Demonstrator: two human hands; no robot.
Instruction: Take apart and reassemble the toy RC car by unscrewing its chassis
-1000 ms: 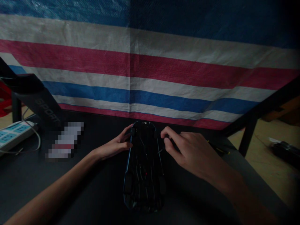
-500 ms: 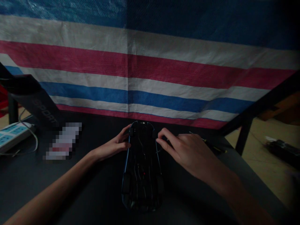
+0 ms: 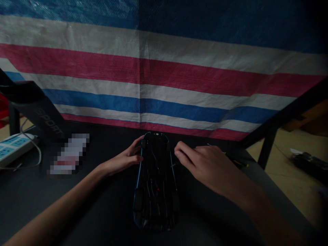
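Note:
A dark toy car body with blue edging (image 3: pixel 155 181) lies lengthwise on the black table (image 3: pixel 77 212), its underside up and wires showing inside. My left hand (image 3: pixel 125 158) grips its far left corner, fingers curled on the wheel area. My right hand (image 3: pixel 202 160) rests at the far right corner, with thumb and fingers pinched together at the car's edge; what they pinch is too small and dark to name.
A striped red, white and blue tarp (image 3: pixel 164 75) hangs behind the table. A white power strip (image 3: pixel 12 147) with a cable lies at the far left beside a black stand marked SPORT (image 3: pixel 48 123). A thin dark tool (image 3: pixel 235 162) lies right of my hand.
My right hand's fingers have shifted slightly at the car's far right corner. The left hand and the car have stayed put.

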